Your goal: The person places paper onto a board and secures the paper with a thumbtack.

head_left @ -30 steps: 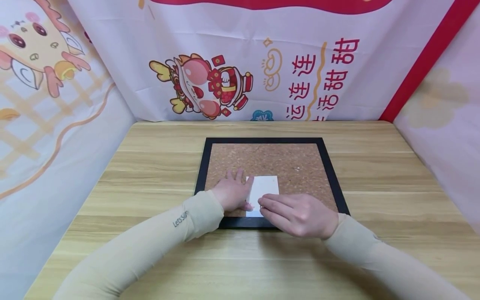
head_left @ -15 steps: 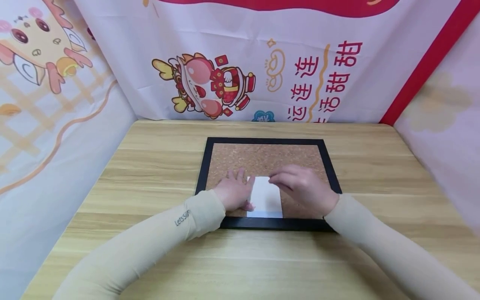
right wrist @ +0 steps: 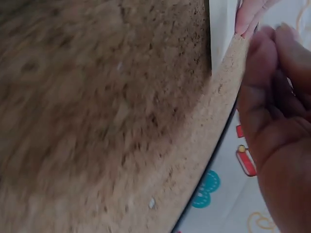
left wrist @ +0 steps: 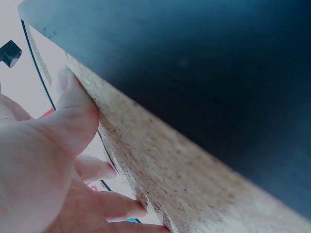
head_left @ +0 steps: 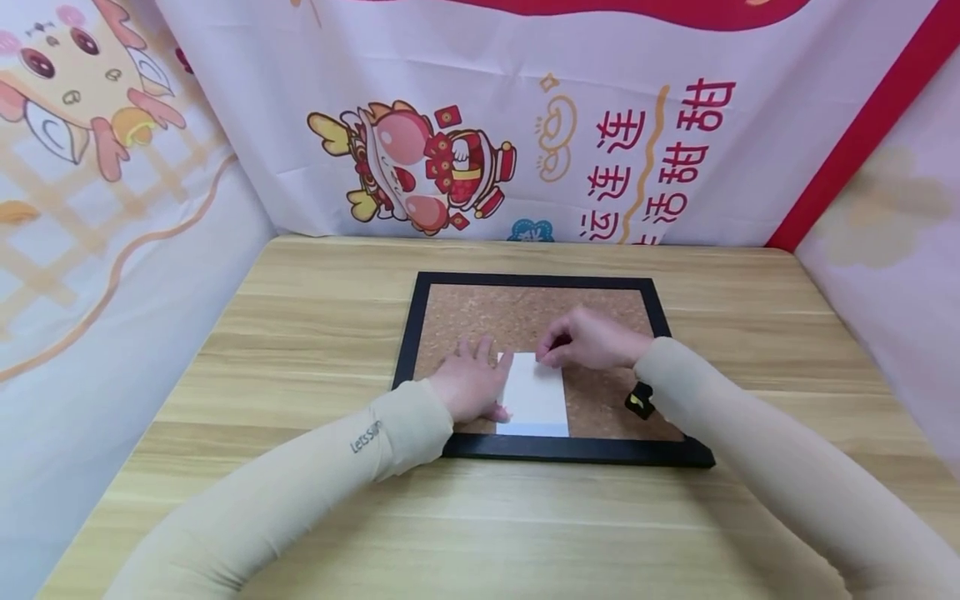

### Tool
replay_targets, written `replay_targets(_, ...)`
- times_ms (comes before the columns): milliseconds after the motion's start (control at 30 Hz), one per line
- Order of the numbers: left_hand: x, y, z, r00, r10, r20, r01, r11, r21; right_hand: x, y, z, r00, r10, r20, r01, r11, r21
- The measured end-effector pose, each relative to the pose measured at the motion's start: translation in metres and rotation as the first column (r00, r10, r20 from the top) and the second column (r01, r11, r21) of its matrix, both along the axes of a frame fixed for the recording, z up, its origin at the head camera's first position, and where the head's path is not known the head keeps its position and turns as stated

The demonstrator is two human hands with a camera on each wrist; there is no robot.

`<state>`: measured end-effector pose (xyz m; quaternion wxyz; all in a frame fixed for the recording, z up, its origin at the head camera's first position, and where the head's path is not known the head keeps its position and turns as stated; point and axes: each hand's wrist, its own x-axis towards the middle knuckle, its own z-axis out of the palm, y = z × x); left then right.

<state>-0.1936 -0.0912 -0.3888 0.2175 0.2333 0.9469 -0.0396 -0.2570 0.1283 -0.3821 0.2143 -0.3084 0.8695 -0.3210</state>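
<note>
A white card (head_left: 534,396) lies on the cork board (head_left: 480,312), its lower edge near the board's black frame. My left hand (head_left: 471,383) rests at the card's left side with fingers spread, thumb near the lower left corner. In the left wrist view, its thumb (left wrist: 75,107) touches the board's surface. My right hand (head_left: 588,340) is over the card's upper right corner, thumb and curled fingers brought together. In the right wrist view, nothing shows between those fingertips (right wrist: 265,41); the spot they meet is partly hidden.
Around the board's black frame (head_left: 577,450) lies a wooden table (head_left: 300,333). A small clear piece (right wrist: 151,203) lies on the cork in the right wrist view. A black device (head_left: 640,401) sits at my right wrist. Printed cloth (head_left: 450,50) hangs behind the table.
My right hand has moved from the card's lower part up and away to its upper right corner. The left hand stays in place on the card's left side.
</note>
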Motion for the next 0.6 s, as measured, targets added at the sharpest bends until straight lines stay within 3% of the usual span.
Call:
replay_targets(133,-0.001,0.001,-0.001,1.0,-0.007,-0.01,0.007,1.0,-0.017,-0.011,-0.004,-0.006,0.995,0.009,0.103,-0.016,0.998,0.061)
replay_targets(267,-0.001,0.002,-0.002,1.0,-0.009,-0.012,0.009,1.0,-0.026,-0.016,-0.012,-0.006,0.986,-0.034,0.163,0.006,0.985,0.171)
replay_targets(600,-0.001,0.003,-0.001,1.0,-0.01,-0.012,0.01,0.999,-0.035,-0.017,-0.035,0.004,0.984,-0.042,0.173,-0.009,0.959,0.284)
